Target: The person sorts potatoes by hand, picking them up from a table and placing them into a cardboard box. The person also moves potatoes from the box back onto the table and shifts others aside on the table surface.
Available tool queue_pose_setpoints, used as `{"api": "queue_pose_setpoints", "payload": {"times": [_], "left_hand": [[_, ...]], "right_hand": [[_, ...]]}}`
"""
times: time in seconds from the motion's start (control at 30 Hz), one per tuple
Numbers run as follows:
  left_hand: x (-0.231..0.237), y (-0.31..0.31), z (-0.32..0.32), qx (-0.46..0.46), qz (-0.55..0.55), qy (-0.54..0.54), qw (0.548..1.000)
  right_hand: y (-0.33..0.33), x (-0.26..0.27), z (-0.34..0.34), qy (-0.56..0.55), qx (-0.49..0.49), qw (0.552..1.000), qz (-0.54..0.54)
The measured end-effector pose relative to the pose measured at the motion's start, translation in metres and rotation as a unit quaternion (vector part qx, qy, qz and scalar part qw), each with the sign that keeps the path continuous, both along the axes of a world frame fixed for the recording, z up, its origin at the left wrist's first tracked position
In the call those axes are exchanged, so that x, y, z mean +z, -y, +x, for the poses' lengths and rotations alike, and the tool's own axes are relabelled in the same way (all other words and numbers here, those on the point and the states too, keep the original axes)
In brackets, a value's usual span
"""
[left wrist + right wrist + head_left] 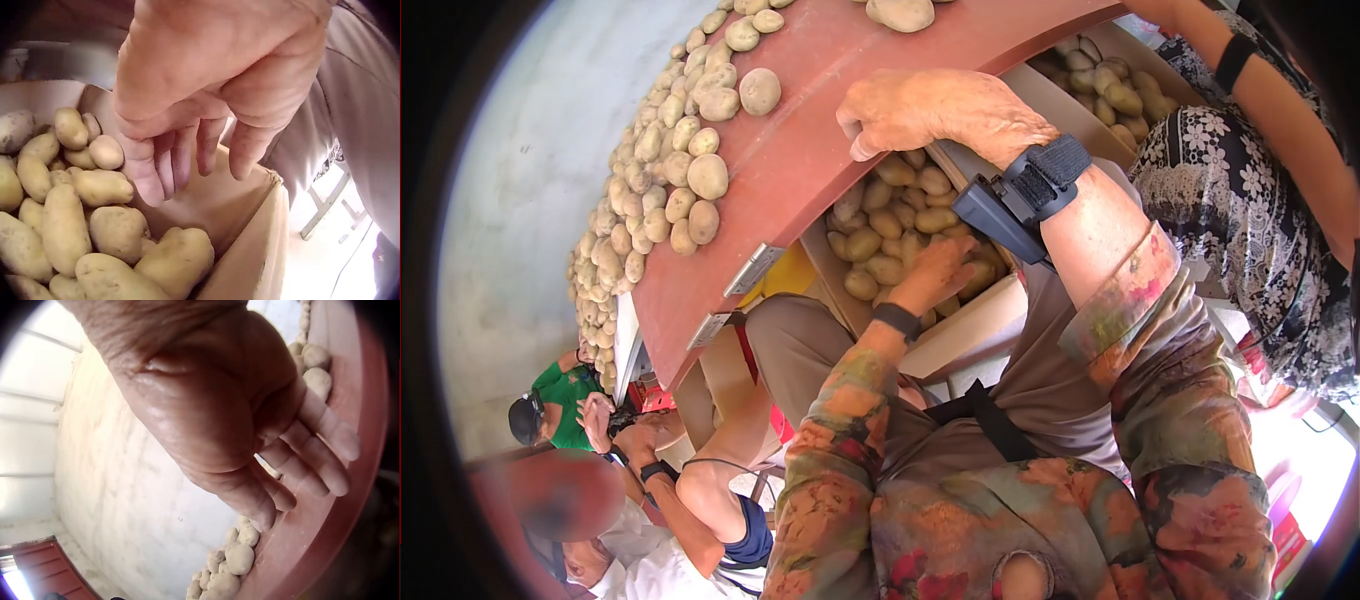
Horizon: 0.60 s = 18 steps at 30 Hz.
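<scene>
My left hand (940,272) reaches down into a cardboard box (970,322) of potatoes (892,222) beside my knees. In the left wrist view its fingers (147,181) hang loosely bent along the inside of the box, beside the potatoes, with nothing between them and the thumb. My right hand (935,108) hovers by the edge of the red tabletop (810,130), above the far side of that box. Its fingers (312,459) point downward, spread a little and holding nothing in the right wrist view.
Many potatoes (675,160) lie heaped along the far side of the tabletop. A second box of potatoes (1115,90) stands to the right, next to a person in a patterned garment (1210,190). Other people sit at lower left, one in a green shirt (565,400). Metal hinges (753,268) sit on the table edge.
</scene>
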<state>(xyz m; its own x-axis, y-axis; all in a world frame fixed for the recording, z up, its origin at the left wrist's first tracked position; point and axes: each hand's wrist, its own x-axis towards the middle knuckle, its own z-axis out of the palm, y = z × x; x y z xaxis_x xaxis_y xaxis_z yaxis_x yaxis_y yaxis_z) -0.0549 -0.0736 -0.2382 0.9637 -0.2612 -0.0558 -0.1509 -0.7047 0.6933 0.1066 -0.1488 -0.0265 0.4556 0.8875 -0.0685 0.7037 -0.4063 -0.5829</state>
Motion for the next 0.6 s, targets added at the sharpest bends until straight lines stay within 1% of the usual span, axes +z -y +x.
{"api": "queue_pose_setpoints", "payload": {"times": [0.07,0.1,0.17,0.2,0.27,0.3,0.37,0.4,0.47,0.5,0.53,0.6], "left_hand": [[-0.010,0.014,0.011,-0.025,0.039,0.014,0.999],[-0.024,0.020,0.018,-0.025,0.040,0.015,0.999],[-0.075,0.019,0.032,-0.061,0.157,-0.057,0.984],[-0.109,0.016,0.030,-0.012,0.100,-0.058,0.993],[-0.083,0.028,0.023,-0.056,0.189,-0.102,0.975],[-0.077,0.033,0.017,-0.047,0.194,-0.102,0.974],[-0.073,0.042,0.007,-0.030,0.284,-0.051,0.957],[-0.071,0.043,0.008,-0.024,0.289,-0.049,0.956],[-0.065,0.043,0.011,-0.043,0.299,-0.123,0.945],[-0.049,0.043,0.012,-0.054,0.296,-0.140,0.943],[-0.045,0.042,0.013,-0.051,0.298,-0.137,0.943],[-0.038,0.041,0.012,-0.032,0.256,-0.163,0.952]], "right_hand": [[0.012,0.018,-0.011,-0.005,0.038,0.999,0.005],[0.012,0.015,-0.012,-0.004,0.038,0.999,0.006],[0.003,0.006,-0.010,0.000,0.010,0.999,-0.033],[0.002,0.006,-0.009,0.004,0.015,1.000,-0.024],[0.010,0.012,-0.010,0.052,0.040,0.998,0.025],[0.013,0.020,-0.010,0.049,0.060,0.997,0.006],[0.013,0.020,-0.008,0.046,0.068,0.996,0.017],[0.012,0.019,-0.008,0.040,0.070,0.997,0.020],[0.011,0.020,-0.008,0.039,0.075,0.996,0.025],[0.012,0.023,-0.009,0.028,0.066,0.997,0.017],[0.013,0.026,-0.011,0.018,0.056,0.998,0.009],[0.014,0.030,-0.013,0.011,0.047,0.999,0.001]]}}
